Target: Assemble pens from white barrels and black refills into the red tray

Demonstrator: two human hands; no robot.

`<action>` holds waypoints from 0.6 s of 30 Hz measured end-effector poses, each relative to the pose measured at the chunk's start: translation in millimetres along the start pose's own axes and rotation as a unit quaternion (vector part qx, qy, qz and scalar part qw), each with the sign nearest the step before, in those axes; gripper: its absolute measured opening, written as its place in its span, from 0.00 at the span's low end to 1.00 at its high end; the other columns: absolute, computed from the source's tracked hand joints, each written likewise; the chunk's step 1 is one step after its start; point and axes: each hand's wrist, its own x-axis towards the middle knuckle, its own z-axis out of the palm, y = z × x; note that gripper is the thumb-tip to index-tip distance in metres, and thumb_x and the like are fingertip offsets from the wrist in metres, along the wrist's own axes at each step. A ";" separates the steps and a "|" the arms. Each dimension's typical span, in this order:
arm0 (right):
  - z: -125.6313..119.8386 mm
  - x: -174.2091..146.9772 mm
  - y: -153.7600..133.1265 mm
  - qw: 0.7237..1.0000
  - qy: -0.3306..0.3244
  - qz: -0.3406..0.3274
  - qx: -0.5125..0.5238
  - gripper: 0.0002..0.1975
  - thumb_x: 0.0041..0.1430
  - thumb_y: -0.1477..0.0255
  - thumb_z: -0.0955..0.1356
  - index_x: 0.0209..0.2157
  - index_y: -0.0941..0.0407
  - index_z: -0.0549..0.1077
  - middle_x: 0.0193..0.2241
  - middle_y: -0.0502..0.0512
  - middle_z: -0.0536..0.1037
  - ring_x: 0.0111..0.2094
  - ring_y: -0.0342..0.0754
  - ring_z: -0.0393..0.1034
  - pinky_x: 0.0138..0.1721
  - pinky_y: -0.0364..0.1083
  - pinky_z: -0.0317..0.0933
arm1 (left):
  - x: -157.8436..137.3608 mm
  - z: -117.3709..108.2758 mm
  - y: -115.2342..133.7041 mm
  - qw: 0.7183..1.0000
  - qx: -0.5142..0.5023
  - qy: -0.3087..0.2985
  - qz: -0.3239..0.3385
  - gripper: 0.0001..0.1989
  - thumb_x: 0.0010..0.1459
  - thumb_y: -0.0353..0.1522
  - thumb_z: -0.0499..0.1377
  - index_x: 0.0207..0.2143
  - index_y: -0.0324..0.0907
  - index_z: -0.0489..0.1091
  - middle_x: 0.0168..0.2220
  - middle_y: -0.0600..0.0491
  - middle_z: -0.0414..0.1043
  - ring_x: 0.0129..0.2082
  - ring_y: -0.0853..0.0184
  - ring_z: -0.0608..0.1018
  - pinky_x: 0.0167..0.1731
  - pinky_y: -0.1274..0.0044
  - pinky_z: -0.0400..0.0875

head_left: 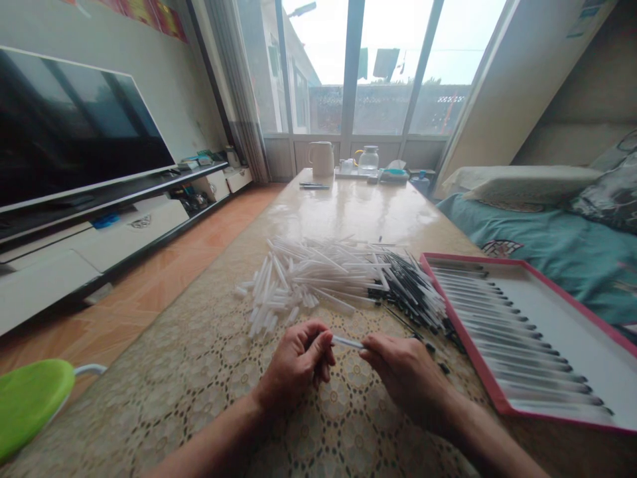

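Observation:
Between my two hands a slim translucent white tube lies nearly level over the patterned tablecloth. My left hand pinches its left end between thumb and fingers. Closed round the right end is my right hand, which hides that part of the tube. Just beyond my hands is a loose heap of white tubes. Against its right side lies a pile of thin black rods with black ends. To the right, a pink-rimmed box holds a row of several tubes with dark tips.
At the table's far end stand a pale jug, a glass pitcher and a tissue pack. A green stool seat is at lower left. A teal-covered couch runs along the right, a television along the left.

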 end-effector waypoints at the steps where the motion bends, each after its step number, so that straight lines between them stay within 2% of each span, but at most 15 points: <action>1: -0.7 0.1 0.2 1.000 -0.007 0.007 0.024 0.13 0.64 0.69 0.59 0.27 0.56 0.66 0.22 0.48 0.71 0.23 0.41 0.63 0.25 0.41 0.50 | -1.0 0.7 0.4 1.000 0.006 0.000 0.003 0.14 0.56 0.41 0.56 0.26 0.40 0.65 0.18 0.58 0.68 0.12 0.77 0.66 0.12 0.84 0.58; 8: -5.5 4.8 0.6 0.986 -0.042 0.038 0.159 0.15 0.63 0.67 0.60 0.26 0.57 0.71 0.18 0.46 0.67 0.21 0.39 0.59 0.24 0.39 0.51 | -2.1 4.9 5.5 1.000 0.020 -0.003 0.011 0.14 0.56 0.41 0.57 0.27 0.39 0.65 0.19 0.57 0.69 0.13 0.76 0.68 0.13 0.84 0.59; 10: -6.3 7.7 1.4 0.985 -0.045 0.044 0.160 0.16 0.63 0.66 0.60 0.25 0.57 0.71 0.17 0.46 0.66 0.20 0.39 0.59 0.23 0.39 0.50 | 1.1 3.6 5.6 1.000 0.009 -0.006 0.006 0.14 0.55 0.42 0.57 0.27 0.39 0.65 0.19 0.56 0.69 0.13 0.76 0.69 0.13 0.84 0.60; 12: -10.6 10.0 2.1 0.990 -0.026 0.045 0.131 0.16 0.62 0.66 0.60 0.25 0.57 0.70 0.17 0.46 0.67 0.20 0.40 0.59 0.24 0.40 0.51 | 4.9 1.3 4.9 1.000 -0.006 -0.006 -0.002 0.15 0.54 0.43 0.58 0.33 0.38 0.66 0.20 0.56 0.70 0.14 0.75 0.70 0.13 0.84 0.62; 15: -31.1 8.4 2.4 0.994 0.024 0.058 0.091 0.13 0.63 0.66 0.59 0.30 0.56 0.71 0.22 0.50 0.72 0.24 0.42 0.64 0.27 0.42 0.55 | 9.1 -2.1 3.4 1.000 -0.028 0.009 0.000 0.27 0.51 0.45 0.59 0.48 0.38 0.60 0.21 0.57 0.71 0.14 0.72 0.72 0.12 0.83 0.64; 18: -71.1 1.6 5.2 0.990 0.075 0.109 0.046 0.12 0.64 0.67 0.58 0.39 0.56 0.69 0.24 0.51 0.73 0.25 0.44 0.67 0.28 0.43 0.56 | 10.2 -2.9 2.9 0.999 -0.033 0.020 0.011 0.28 0.53 0.46 0.57 0.48 0.36 0.59 0.21 0.56 0.71 0.15 0.71 0.73 0.12 0.83 0.65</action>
